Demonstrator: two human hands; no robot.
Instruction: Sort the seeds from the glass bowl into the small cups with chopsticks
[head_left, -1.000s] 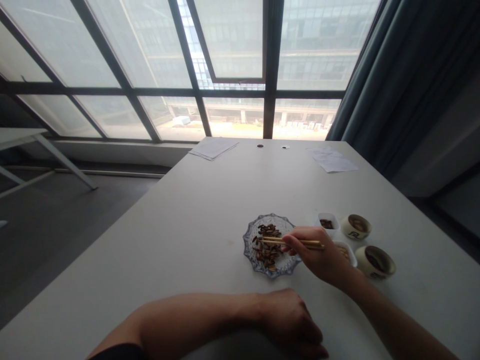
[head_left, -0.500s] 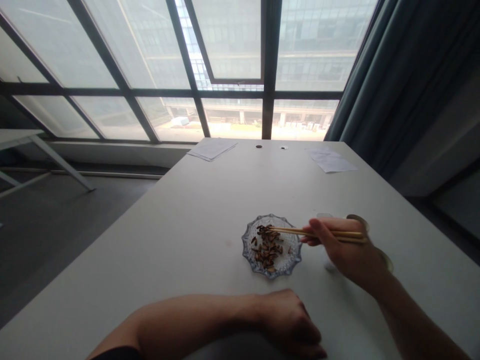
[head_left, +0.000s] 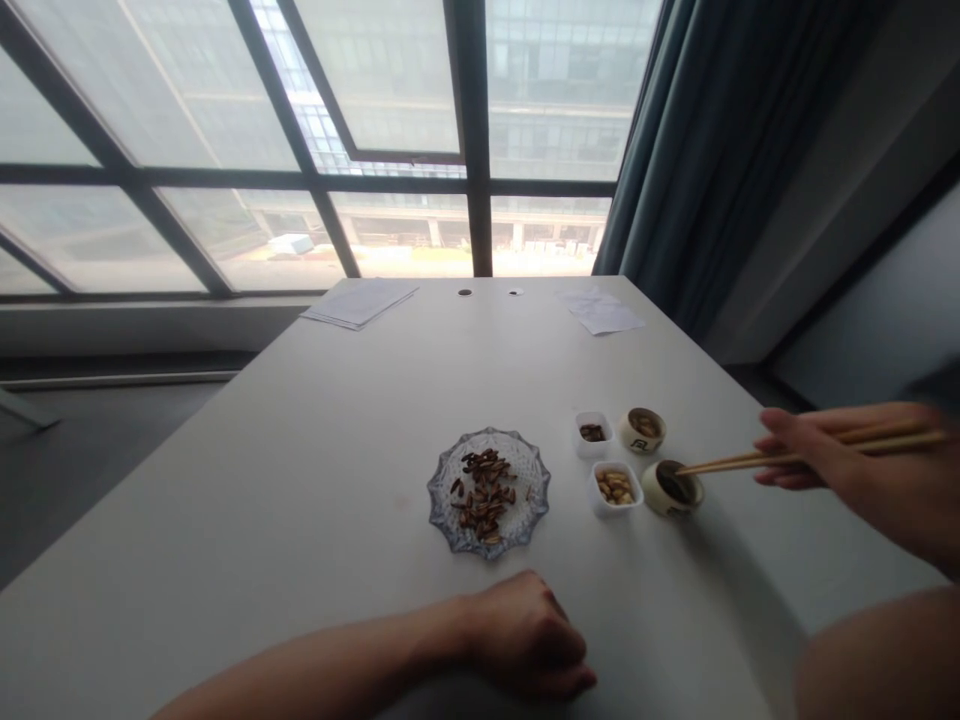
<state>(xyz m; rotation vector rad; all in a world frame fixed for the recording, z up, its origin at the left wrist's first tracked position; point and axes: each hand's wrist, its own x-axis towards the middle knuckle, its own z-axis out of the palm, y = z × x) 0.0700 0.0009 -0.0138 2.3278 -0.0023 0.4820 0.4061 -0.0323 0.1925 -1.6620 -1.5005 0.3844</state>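
Note:
My right hand (head_left: 847,470) is closed on a pair of wooden chopsticks (head_left: 757,460), whose tips reach over a small round cup (head_left: 675,487) with dark contents. My left hand (head_left: 525,640) rests on the white table (head_left: 300,480) as a loose fist with nothing in it, just in front of a glass plate (head_left: 489,490) of dark seeds. Two small white square dishes (head_left: 616,487) (head_left: 592,433) and a second round cup (head_left: 642,429) stand beside the plate's right side.
Papers (head_left: 360,302) lie at the table's far left, and another sheet (head_left: 601,312) at the far right. Two cable holes (head_left: 465,293) sit near the far edge. A window fills the back, with a dark curtain (head_left: 705,170) to the right.
My right hand has carried the chopsticks from the glass plate rightward to the near round cup. The view has shifted right. My left hand has stayed in place.

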